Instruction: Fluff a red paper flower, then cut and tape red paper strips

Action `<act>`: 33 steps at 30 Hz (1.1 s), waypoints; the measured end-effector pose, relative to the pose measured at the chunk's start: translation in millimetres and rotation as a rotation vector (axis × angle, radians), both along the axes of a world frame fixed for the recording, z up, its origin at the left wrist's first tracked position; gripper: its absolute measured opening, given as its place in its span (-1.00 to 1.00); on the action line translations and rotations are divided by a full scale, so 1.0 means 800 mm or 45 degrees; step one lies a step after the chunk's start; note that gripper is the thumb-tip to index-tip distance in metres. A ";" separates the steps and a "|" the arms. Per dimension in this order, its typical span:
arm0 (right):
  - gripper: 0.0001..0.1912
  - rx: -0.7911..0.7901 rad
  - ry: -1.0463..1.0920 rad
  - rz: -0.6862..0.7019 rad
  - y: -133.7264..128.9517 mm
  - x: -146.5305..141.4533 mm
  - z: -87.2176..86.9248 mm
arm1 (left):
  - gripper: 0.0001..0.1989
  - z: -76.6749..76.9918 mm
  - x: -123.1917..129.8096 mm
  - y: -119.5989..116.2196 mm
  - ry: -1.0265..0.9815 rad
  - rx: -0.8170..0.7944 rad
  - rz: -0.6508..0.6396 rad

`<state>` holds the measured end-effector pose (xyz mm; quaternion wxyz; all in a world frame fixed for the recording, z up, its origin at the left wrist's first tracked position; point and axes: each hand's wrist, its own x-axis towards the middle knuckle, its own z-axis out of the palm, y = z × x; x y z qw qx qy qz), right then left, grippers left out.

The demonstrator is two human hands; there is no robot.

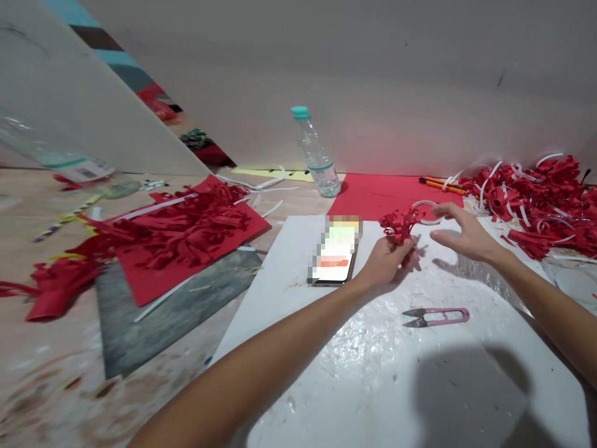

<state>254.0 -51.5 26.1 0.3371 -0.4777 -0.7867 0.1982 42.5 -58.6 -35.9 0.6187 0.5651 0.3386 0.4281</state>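
My left hand (385,261) is closed around a bunch of red fringed strips (400,223), a curly rosette of foam or paper, held above the white board. A pale loop of strip (425,213) sticks out on the bunch's right side; I cannot tell whether it is joined to the bunch. Just right of that loop hovers my right hand (461,233), fingers apart and curved, with nothing visible in them. Pink-handled thread snips (443,316) lie on the board below both hands. Beside my left wrist rests a phone (334,255) with a lit, blurred screen.
The white board (289,348) bears the phone and snips. Red fringed pieces lie in a heap (536,205) at right and a pile (196,224) on a red sheet at left. A plastic bottle (319,158) stands behind; another bottle (69,155) is far left. Orange-handled tools (441,185) lie behind.
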 end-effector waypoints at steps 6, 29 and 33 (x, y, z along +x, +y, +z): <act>-0.62 -0.565 0.226 0.331 -0.014 -0.030 -0.020 | -0.60 0.009 -0.002 -0.007 0.120 0.104 -0.011; -0.64 -1.163 1.221 0.289 -0.027 -0.054 -0.049 | -0.59 0.009 0.001 -0.004 -0.426 -0.423 -0.350; -0.67 -1.264 1.230 0.240 -0.030 -0.053 -0.054 | -0.59 0.008 0.004 -0.003 -0.431 -0.425 -0.354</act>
